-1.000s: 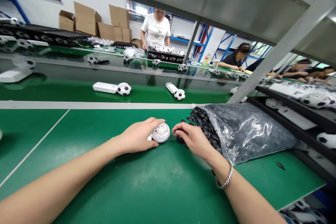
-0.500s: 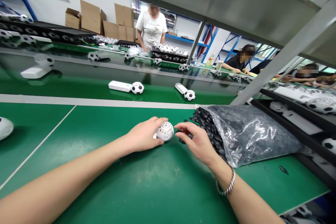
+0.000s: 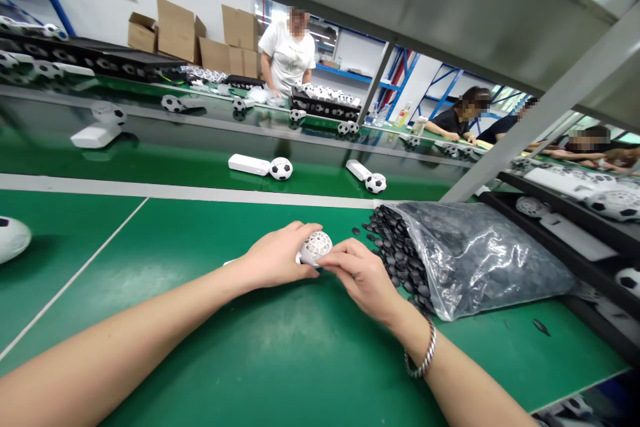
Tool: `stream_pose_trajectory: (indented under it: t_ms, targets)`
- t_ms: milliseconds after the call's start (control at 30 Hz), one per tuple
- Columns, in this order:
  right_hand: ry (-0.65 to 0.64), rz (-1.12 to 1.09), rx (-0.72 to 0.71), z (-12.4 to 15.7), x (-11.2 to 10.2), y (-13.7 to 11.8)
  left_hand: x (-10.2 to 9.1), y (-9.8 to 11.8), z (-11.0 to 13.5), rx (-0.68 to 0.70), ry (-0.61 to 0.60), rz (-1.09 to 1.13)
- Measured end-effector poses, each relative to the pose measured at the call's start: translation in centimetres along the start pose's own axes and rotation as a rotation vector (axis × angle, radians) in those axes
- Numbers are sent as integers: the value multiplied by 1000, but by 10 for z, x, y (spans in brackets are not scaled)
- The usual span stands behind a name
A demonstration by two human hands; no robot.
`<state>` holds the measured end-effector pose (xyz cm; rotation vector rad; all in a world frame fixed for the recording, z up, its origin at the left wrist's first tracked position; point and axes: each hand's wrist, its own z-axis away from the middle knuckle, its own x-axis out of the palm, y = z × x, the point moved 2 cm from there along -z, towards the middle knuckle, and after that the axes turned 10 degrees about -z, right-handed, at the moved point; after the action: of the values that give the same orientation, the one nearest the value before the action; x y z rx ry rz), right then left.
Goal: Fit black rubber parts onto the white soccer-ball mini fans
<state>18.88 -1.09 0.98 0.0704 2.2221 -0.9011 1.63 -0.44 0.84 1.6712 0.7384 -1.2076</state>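
My left hand (image 3: 280, 255) is wrapped round a white handheld fan (image 3: 317, 245) with a football-shaped head and an openwork grille. Most of its handle is hidden under that hand and wrist. Thumb and fingers of my right hand (image 3: 357, 273) pinch together at the lower right edge of the ball; whatever is between the fingertips is hidden. Just right of this hand, small black pieces (image 3: 400, 260) spill from the mouth of a clear plastic bag (image 3: 495, 260) onto the green table (image 3: 280, 353).
Football-headed fans (image 3: 281, 169) lie on the green belt (image 3: 170, 163) ahead. Black trays of fans (image 3: 575, 230) are stacked at the right, beside a slanted metal post (image 3: 525, 113). Another white ball (image 3: 13, 240) is at the left edge. Several people (image 3: 289, 53) are across the line.
My right hand has moved left from beside the black pieces to the ball, and its fingers have closed. My left hand keeps hold of the fan. Fans on the belt have shifted right.
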Motion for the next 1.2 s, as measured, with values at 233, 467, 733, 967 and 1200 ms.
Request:
stream_pose_trajectory:
  t_ms: [233, 467, 733, 967, 1200]
  targets:
    - [115, -111, 155, -6, 9, 8, -2, 0, -2, -11, 13, 3]
    - [123, -429, 411, -3, 17, 29, -1, -2, -2, -39, 9, 15]
    - [148, -518, 460, -5, 23, 26, -2, 0, -2, -63, 35, 12]
    - [130, -473, 427, -15, 11, 37, -1, 4, -1, -81, 53, -12]
    - [170, 318, 487, -10, -34, 102, -4, 10, 4, -143, 16, -32]
